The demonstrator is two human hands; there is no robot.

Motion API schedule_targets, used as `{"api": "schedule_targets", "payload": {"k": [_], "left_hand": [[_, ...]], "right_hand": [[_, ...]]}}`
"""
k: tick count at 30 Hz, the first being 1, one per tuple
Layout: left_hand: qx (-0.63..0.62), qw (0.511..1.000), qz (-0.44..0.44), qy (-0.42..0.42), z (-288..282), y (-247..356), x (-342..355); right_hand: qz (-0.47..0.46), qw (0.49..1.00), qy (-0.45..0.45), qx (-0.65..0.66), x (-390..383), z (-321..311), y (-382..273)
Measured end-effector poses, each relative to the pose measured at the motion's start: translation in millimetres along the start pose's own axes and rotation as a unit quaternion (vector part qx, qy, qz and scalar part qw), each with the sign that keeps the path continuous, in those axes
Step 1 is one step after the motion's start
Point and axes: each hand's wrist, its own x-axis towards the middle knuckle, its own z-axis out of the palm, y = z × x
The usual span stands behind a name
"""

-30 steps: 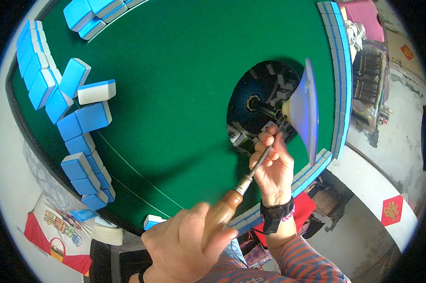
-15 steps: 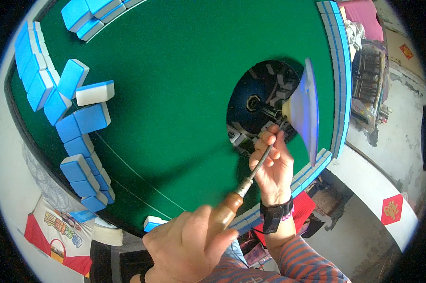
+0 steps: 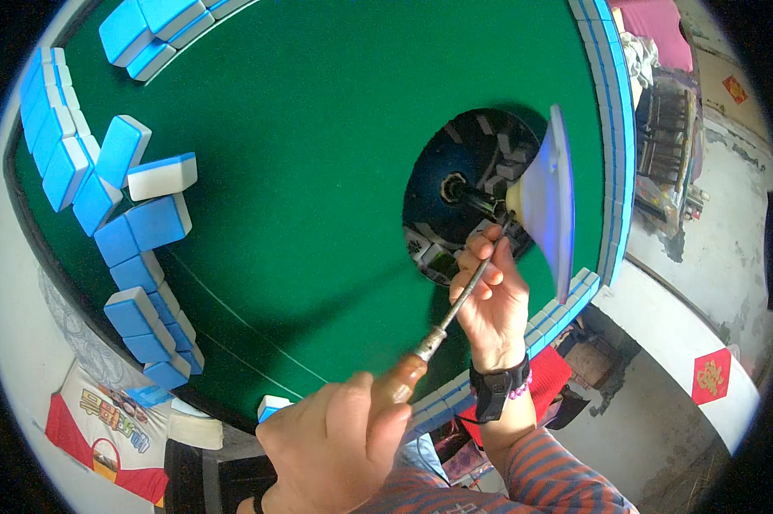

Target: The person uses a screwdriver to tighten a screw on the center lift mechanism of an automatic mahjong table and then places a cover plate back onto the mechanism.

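Note:
My left hand [image 3: 326, 437], low in the view, is closed round the wooden handle of a screwdriver [image 3: 395, 381]. My right hand [image 3: 489, 300], palm up, pinches the thin metal shaft near its tip. The tip reaches the cream hub [image 3: 513, 199] of a translucent purplish-white disc [image 3: 551, 206], which stands tilted on edge above a round dark opening [image 3: 442, 150] in the green felt tabletop [image 3: 318, 171]. A short dark post with a ring and pale tiles show inside the opening. My fingertips partly hide the screwdriver's tip.
Blue-backed white tiles lie in jumbled stacks [image 3: 146, 274] at the left, upper left and in long rows [image 3: 609, 171] along the right and near edges. A white rim [image 3: 660, 317] with a red paper square borders the lower right. Cloths and a dark rack sit beyond.
The whole scene has shifted slightly left in the view. My left thumb and the screwdriver handle have moved a little leftward. Both grips and the tilted disc otherwise stay as they were.

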Motion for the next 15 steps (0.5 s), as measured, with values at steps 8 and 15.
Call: {"api": "schedule_targets", "payload": {"k": [8, 15], "left_hand": [[0.006, 1.000, 0.012, 0.026, 8, 0, -1], [0.025, 0.997, -0.005, -0.071, 11, -14, -3]], "right_hand": [[0.012, 1.000, -0.025, 0.003, 6, 2, 6], [0.001, 0.999, 0.011, -0.031, 1, -3, -1]]}}
